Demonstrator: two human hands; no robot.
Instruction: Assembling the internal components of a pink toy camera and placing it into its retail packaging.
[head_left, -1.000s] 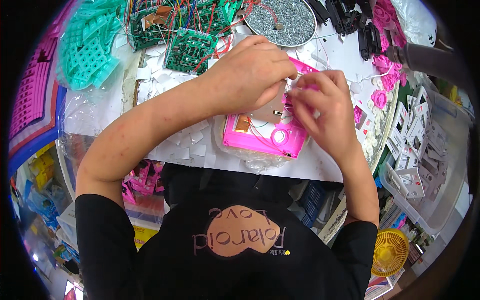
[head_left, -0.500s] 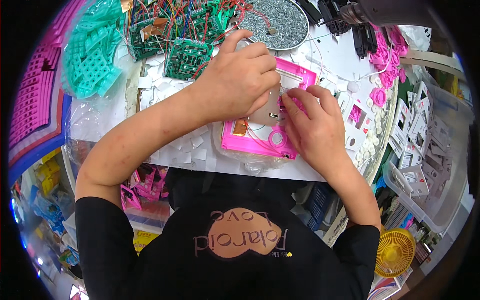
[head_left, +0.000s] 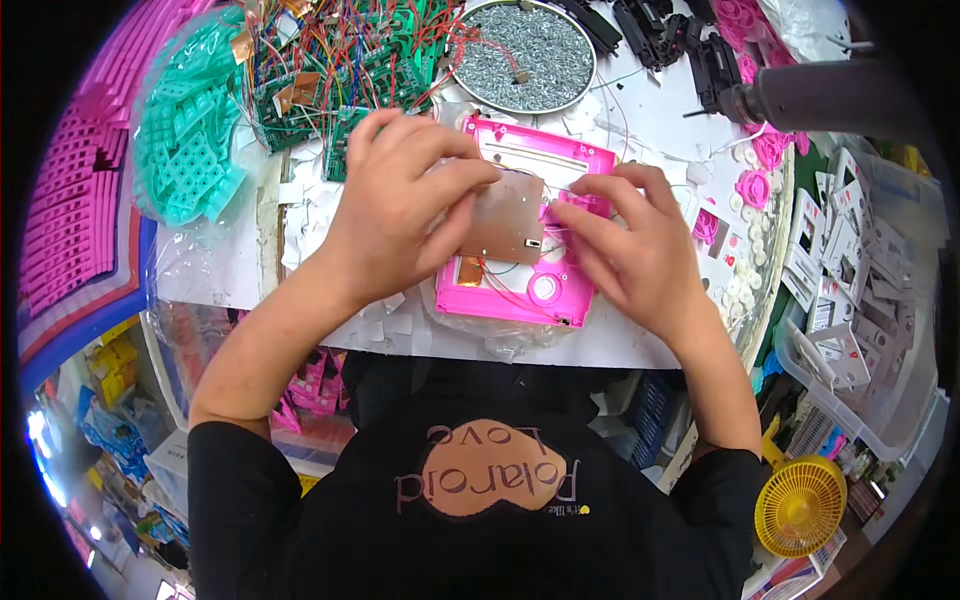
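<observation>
Flat brown board [head_left: 505, 225] over pink plastic case [head_left: 465, 300], left hand [head_left: 405, 205] over its left, right hand [head_left: 645, 250] over its right, grips narrow, hold unclear, board barer than before

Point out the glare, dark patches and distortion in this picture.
Head view: black corners, with straight edges bending toward the rim; head view, lower left edge: white glare washing out detail; head view, bottom: the black shirt sinks into near-flat darkness; head view, middle: the left hand, right hand and brown board read fairly clearly.
</observation>
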